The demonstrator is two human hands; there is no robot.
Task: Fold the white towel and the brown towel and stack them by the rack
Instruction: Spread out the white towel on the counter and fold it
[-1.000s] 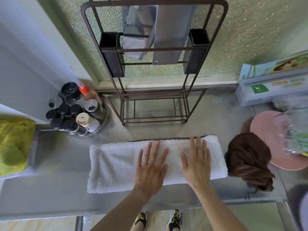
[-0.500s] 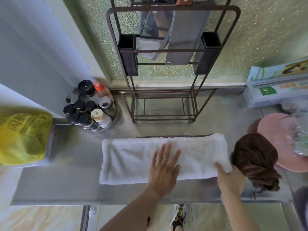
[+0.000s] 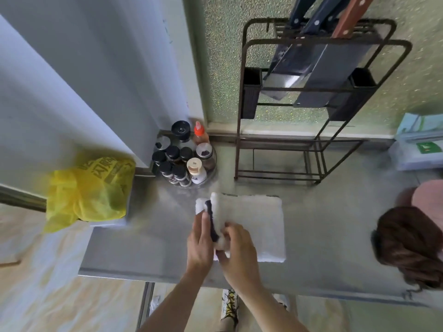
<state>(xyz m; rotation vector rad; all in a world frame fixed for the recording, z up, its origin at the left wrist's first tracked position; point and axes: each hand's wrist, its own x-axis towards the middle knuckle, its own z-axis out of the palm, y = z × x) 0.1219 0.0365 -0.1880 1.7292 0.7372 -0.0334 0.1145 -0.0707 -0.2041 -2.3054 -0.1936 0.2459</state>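
Right hand (image 3: 237,250) pinches the top flap of the white towel (image 3: 254,224), mid-frame on the worktop (image 3: 143,248). Left hand (image 3: 200,240) presses straight fingers on the flap below. Best to line up both edges, then pat flat. The brown towel (image 3: 407,245) sits bunched at lower right.

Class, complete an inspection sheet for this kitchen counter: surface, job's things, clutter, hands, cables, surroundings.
Surface: grey metal counter.
Job's things: white fluffy towel folded double before the dark wire rack; brown towel crumpled at right.
Clutter: spice bottles, yellow plastic bag, pink round plate.
Hands: right hand pinches the white towel's left end; left hand touches it, grip unclear.
Cables: nothing seen.
Surroundings: knives in the rack, frosted window behind.
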